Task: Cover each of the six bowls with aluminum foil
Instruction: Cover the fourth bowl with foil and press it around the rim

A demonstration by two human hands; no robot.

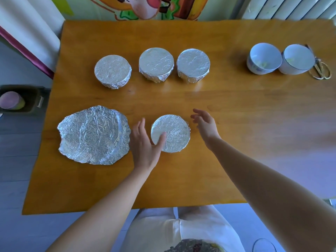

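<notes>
Three foil-covered bowls stand in a row at the back: left (112, 71), middle (156, 64), right (193, 65). A fourth foil-covered bowl (172, 132) sits near the front centre. My left hand (145, 144) is open just left of it, thumb lying on the foil top. My right hand (205, 124) hovers open to its right, apart from it. A loose crumpled sheet of foil (94, 135) lies flat at the front left. Two uncovered white bowls (263, 58) (298, 59) stand side by side at the back right.
Gold scissors (321, 70) lie behind the right bare bowl near the wooden table's (236, 110) right edge. A dark bin (20, 100) stands on the floor to the left. A radiator and painted wall are behind.
</notes>
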